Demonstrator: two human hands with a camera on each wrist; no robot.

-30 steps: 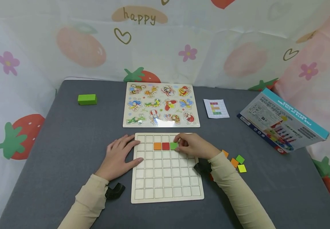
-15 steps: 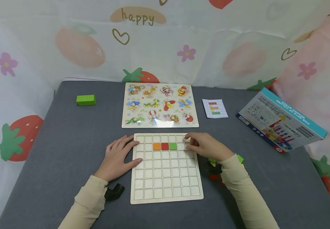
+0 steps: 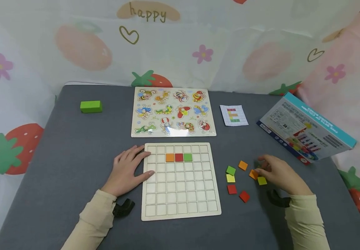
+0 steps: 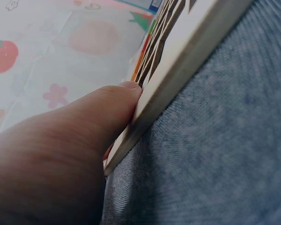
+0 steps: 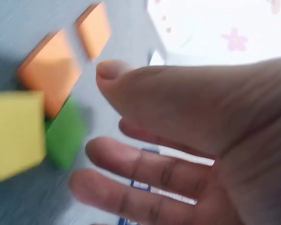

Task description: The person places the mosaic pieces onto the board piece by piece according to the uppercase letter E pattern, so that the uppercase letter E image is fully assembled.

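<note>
A pale wooden grid board [image 3: 181, 187] lies in front of me, with an orange tile [image 3: 170, 157], a red tile [image 3: 179, 157] and a green tile [image 3: 187, 157] side by side in its second row. My left hand [image 3: 125, 173] rests at the board's left edge, fingers extended; the thumb [image 4: 117, 101] presses on its rim. Off to the right, my right hand [image 3: 281, 175] hovers by loose tiles, thumb and fingers apart with nothing between them. Closest to its fingertips are a loose green tile [image 5: 65, 136], an orange one [image 5: 51, 75] and a yellow one [image 5: 16, 133].
More loose tiles lie between board and right hand, including a red tile [image 3: 244, 196]. Behind the board are an insect picture puzzle [image 3: 173, 133] and a pattern card [image 3: 242, 119]. A tilted box [image 3: 308, 132] stands right, a green block [image 3: 91, 107] far left.
My right hand has left the green tile in the board's second row and moved right to the loose tiles, uncovering several of them. The left hand stays at the board's edge.
</note>
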